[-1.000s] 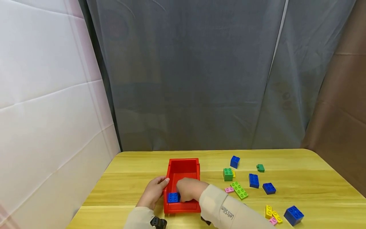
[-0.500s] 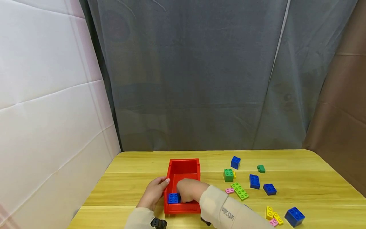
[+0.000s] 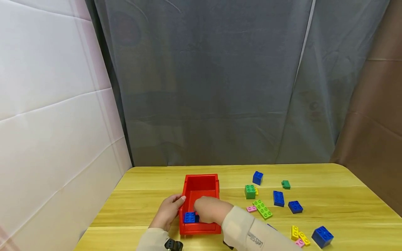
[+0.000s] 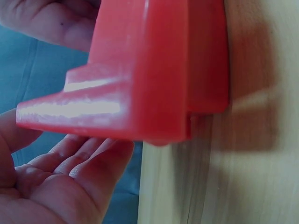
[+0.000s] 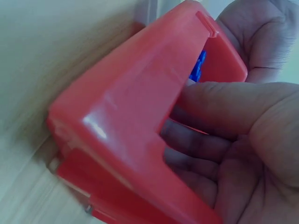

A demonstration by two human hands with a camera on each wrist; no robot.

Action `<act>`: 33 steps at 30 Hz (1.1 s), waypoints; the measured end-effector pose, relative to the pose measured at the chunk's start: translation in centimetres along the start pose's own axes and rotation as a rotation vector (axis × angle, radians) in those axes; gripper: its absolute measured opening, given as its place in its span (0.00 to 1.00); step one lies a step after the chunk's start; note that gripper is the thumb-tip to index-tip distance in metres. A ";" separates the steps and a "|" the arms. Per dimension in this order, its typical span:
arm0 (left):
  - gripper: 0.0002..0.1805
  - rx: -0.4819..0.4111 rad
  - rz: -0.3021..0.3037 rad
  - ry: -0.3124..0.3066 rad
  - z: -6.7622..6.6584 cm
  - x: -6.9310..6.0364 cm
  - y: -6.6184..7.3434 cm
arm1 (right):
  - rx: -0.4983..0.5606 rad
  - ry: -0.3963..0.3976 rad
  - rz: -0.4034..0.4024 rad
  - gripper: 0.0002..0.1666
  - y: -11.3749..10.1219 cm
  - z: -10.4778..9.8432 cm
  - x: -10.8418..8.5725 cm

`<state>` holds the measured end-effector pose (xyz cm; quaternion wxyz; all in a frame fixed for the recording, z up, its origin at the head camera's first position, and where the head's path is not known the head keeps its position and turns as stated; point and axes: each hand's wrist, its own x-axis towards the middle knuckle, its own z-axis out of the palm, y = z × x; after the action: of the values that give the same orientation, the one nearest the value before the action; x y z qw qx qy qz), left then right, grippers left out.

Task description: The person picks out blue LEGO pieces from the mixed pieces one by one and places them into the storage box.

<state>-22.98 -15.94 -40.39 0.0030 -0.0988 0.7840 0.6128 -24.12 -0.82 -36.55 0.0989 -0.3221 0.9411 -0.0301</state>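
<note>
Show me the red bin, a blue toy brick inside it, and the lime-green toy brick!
Red bin [image 3: 200,229]: head view, on its near end wall.
Blue toy brick [image 3: 190,217]: head view, on its studded top.
Lime-green toy brick [image 3: 262,209]: head view, on its studded top.

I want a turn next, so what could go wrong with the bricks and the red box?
The right sleeve looks close to the lime green brick and might knock it. The right hand reaches into the red box beside a blue brick, so it could bump that. If the left hand lets go of the box, it might slide.
</note>
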 end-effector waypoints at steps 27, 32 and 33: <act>0.25 0.001 -0.014 0.012 0.1 0.2 -0.2 | 0.032 0.267 -0.166 0.24 2.7 -1.6 -6.3; 0.26 -0.001 -0.011 0.005 0.2 0.3 -0.1 | 0.038 0.296 -0.177 0.23 3.2 -1.6 -7.3; 0.26 0.000 -0.011 0.002 0.2 0.3 -0.1 | 0.040 0.299 -0.179 0.22 3.3 -1.7 -7.5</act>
<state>-23.28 -15.86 -40.58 0.0055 -0.1038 0.7835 0.6127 -20.61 6.33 -34.08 -0.0391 -0.3944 0.9121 -0.1051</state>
